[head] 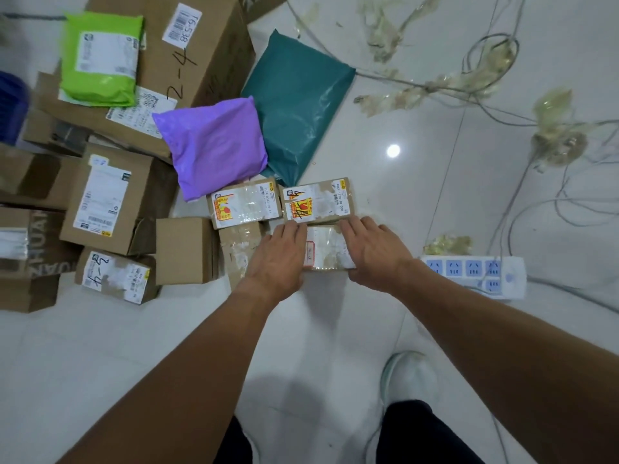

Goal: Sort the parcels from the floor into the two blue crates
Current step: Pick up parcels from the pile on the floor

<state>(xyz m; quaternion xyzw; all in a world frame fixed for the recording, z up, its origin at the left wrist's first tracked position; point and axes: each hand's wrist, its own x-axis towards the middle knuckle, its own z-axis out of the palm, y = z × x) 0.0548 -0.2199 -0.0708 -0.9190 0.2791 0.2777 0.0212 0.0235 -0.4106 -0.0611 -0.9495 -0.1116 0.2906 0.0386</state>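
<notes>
Touching taped parcel [326, 249] | left grip [274, 259], right grip [371, 252] (fingers [290, 231] seemingly flat)

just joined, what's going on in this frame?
A person reaches down to a pile of parcels on the floor, left hand and right hand laid on either side of a small taped parcel, which looks not yet lifted. A purple mailer, a teal mailer and a green mailer lie beyond it. A power strip lies to its right.

Bright overhead glare on floor [393, 151], soft edges
</notes>
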